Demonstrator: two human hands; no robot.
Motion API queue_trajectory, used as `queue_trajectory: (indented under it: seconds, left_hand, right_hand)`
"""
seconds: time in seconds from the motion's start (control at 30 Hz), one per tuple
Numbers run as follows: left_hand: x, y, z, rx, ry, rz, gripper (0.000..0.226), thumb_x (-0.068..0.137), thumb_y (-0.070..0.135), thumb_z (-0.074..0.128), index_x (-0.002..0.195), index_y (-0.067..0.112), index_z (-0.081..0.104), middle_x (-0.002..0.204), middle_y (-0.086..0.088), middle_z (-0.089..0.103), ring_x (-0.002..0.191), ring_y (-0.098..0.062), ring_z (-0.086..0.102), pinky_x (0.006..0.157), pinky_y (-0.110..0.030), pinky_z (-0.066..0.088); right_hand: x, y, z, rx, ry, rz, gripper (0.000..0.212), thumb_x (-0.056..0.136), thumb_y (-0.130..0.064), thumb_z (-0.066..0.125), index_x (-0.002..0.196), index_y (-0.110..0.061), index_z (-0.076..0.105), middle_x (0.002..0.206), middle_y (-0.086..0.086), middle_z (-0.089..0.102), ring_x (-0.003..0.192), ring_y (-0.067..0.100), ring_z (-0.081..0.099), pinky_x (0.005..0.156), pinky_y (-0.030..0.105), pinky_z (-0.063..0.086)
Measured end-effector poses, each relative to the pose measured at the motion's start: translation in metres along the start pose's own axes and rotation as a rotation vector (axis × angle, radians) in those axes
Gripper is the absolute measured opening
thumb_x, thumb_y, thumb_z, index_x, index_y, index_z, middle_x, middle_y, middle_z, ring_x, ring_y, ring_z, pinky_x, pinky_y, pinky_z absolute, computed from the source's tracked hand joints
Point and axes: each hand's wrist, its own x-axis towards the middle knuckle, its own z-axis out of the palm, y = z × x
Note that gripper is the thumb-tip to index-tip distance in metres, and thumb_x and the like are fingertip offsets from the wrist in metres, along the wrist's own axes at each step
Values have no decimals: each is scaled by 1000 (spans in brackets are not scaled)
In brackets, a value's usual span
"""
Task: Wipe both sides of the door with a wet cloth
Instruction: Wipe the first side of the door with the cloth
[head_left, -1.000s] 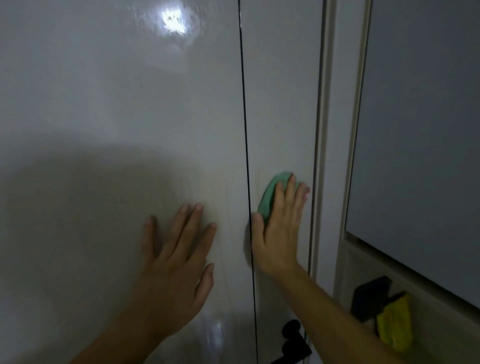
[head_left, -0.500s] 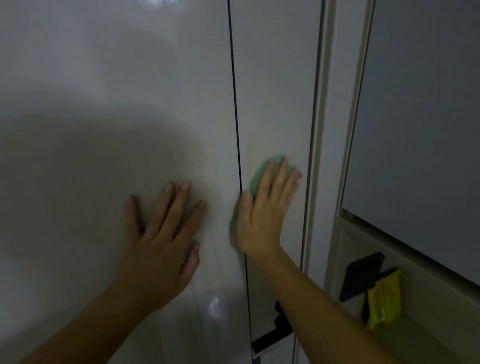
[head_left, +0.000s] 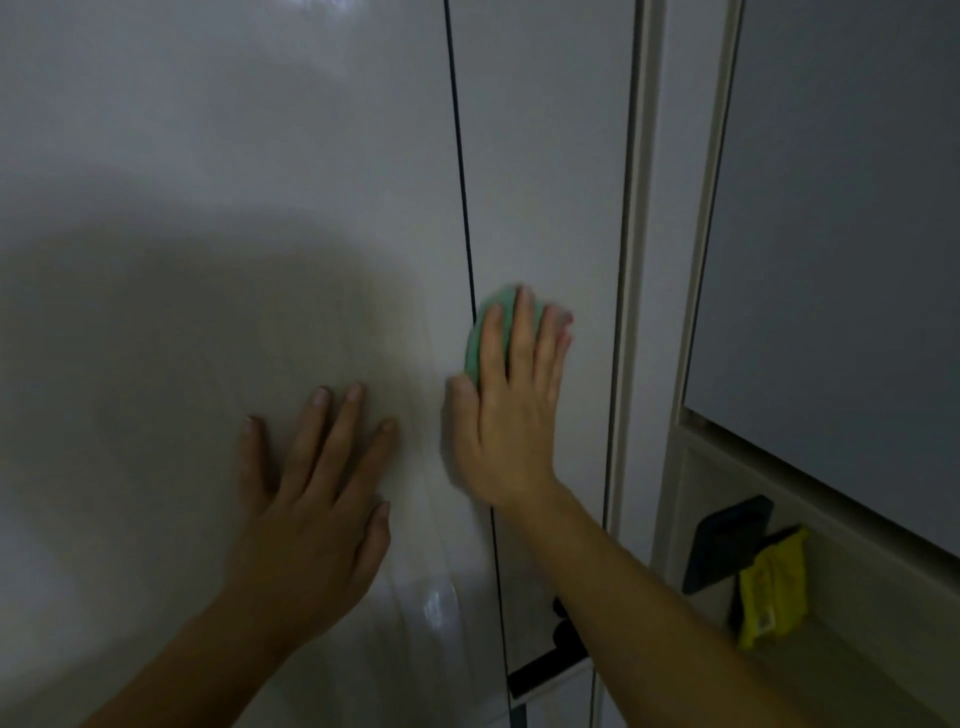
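Note:
A glossy white door fills the left and middle of the view, split by a thin dark vertical groove. My right hand lies flat with straight fingers on the narrow panel right of the groove and presses a green cloth against it; only the cloth's upper left edge shows past the fingers. My left hand rests flat on the wide panel left of the groove, fingers spread, holding nothing. A black door handle sits below my right forearm, partly hidden by it.
The door frame runs down just right of my right hand. Beyond it is a grey cabinet panel with a recessed shelf below, where a black holder and a yellow item hang.
My right hand has slid the green cloth up the narrow panel a little. The view dropped slightly, so the bright reflection at the top is gone. My left hand stays flat on the door.

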Motion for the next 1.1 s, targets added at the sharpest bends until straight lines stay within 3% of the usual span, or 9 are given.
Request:
queue_trajectory:
  seconds: [0.1, 0.27, 0.47, 0.6, 0.73, 0.9, 1.1]
  left_hand:
    - [-1, 0, 2, 8, 15, 9, 64, 94, 38, 43, 150, 9, 50, 169, -18, 21, 156, -38, 18, 119, -72, 4]
    - [-3, -7, 3, 4, 43, 37, 63, 94, 37, 43, 150, 10, 51, 169, -16, 23, 156, -36, 21, 120, -69, 5]
    - [-3, -5, 0, -6, 4, 30, 63, 93, 36, 44, 149, 8, 51, 168, -17, 23, 156, -37, 22, 120, -71, 8]
    - [-10, -14, -9, -42, 21, 14, 61, 93, 35, 45, 147, 8, 53, 169, -19, 21, 156, -36, 22, 120, -69, 14]
    - [-29, -40, -19, 1, 38, -70, 63, 91, 35, 46, 147, 8, 53, 168, -23, 19, 156, -41, 17, 121, -68, 10]
    - [-35, -62, -22, 69, 18, -62, 67, 91, 36, 44, 153, 11, 46, 170, -18, 17, 158, -33, 15, 120, -70, 6]
    - [-40, -71, -33, 36, 24, -42, 66, 91, 35, 47, 152, 10, 46, 169, -19, 20, 156, -36, 21, 118, -70, 17]
  right_hand:
    - [15, -1, 4, -3, 50, 6, 61, 110, -40, 19, 163, -14, 2, 170, 12, -6, 156, 43, -6, 125, 59, -6]
    - [-77, 12, 2, -12, -56, 170, 67, 107, -33, 30, 162, -13, -3, 167, 22, 0, 155, 46, -7, 121, 70, 4]
    - [-26, 29, -5, 28, 44, 380, 63, 111, -42, 13, 160, -7, -4, 170, 19, -4, 157, 38, -9, 126, 57, -6]
    - [-70, 17, -4, 49, -14, 439, 63, 108, -35, 24, 157, -4, 0, 167, 19, -5, 156, 41, -6, 124, 64, 0]
    - [-70, -7, -4, 127, -56, 618, 67, 103, -45, 18, 154, -12, -10, 165, 11, -16, 155, 38, -16, 123, 64, -3]
    - [9, -67, 15, 33, -24, 55, 65, 108, -38, 24, 160, -3, 10, 168, 18, -2, 155, 46, -7, 124, 60, -8]
    - [-33, -83, 13, -56, -163, -172, 68, 102, -33, 41, 158, -5, 14, 165, 23, 9, 153, 47, 2, 122, 69, 7]
